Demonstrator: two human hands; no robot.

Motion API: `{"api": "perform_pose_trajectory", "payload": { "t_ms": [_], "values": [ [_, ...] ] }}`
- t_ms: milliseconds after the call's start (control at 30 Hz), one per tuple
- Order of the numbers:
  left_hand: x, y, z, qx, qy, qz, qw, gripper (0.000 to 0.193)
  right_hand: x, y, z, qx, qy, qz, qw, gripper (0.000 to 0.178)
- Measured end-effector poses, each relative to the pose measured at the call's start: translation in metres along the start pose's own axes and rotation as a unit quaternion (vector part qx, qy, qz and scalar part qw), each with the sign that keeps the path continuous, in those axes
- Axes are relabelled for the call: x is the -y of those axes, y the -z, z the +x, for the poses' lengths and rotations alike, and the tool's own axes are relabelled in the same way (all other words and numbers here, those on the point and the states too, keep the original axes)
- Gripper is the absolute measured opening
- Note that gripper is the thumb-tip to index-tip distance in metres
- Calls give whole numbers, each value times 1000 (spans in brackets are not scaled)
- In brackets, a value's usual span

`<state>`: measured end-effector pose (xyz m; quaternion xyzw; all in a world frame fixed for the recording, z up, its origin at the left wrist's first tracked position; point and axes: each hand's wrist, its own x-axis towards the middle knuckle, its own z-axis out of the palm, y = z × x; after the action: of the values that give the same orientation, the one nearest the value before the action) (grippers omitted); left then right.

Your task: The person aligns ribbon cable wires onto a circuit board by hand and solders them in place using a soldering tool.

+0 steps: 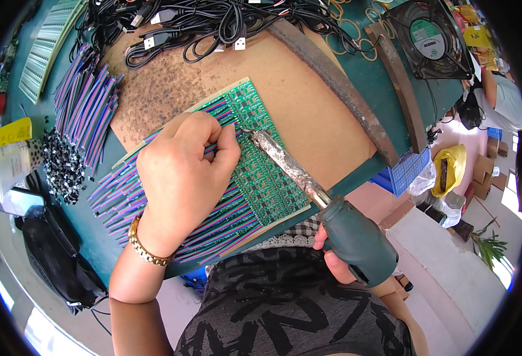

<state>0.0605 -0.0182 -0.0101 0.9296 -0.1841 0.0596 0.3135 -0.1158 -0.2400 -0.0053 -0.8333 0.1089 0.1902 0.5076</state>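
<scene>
My left hand (181,163), with a gold wristwatch, is closed in a pinch over a green circuit board panel (273,193). Its fingers grip a thin multicoloured wire, mostly covered by the hand. Rows of such ribbon wires (124,190) run leftward from the panel. My right hand (337,266) is wrapped round the dark green handle of a soldering iron (287,169), largely hidden behind it. The iron's tip meets the panel just right of my left fingertips. Beneath the panel lies a brown board (320,130).
Black USB cables (213,24) heap at the back. Bundled wires (86,95) and small black parts (64,166) lie left, near a black bag (53,252). Two curved bars (338,83) and a fan (430,38) stand right. Another person (501,98) is at far right.
</scene>
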Motion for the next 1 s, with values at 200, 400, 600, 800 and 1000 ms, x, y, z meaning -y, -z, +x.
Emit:
{"api": "perform_pose_trajectory", "payload": {
  "t_ms": [200, 400, 600, 800, 1000],
  "values": [
    [0, 0, 0, 4, -1, 3, 1000, 17, 6, 5, 3, 18, 55, -58, 997, 47],
    [0, 0, 0, 8, 1, 8, 1000, 17, 17, 7, 1, -20, 84, -24, 996, 57],
    [0, 0, 0, 5, 3, 4, 1000, 17, 16, 11, 2, -8, 101, -83, 991, 55],
    [1, -2, -1, -4, -1, -1, 1000, 19, 14, 6, 2, -3, 75, -39, 996, 49],
    [0, 0, -1, 1, -5, 3, 1000, 18, 10, 3, 3, -20, 80, -37, 996, 44]
  ]
}}
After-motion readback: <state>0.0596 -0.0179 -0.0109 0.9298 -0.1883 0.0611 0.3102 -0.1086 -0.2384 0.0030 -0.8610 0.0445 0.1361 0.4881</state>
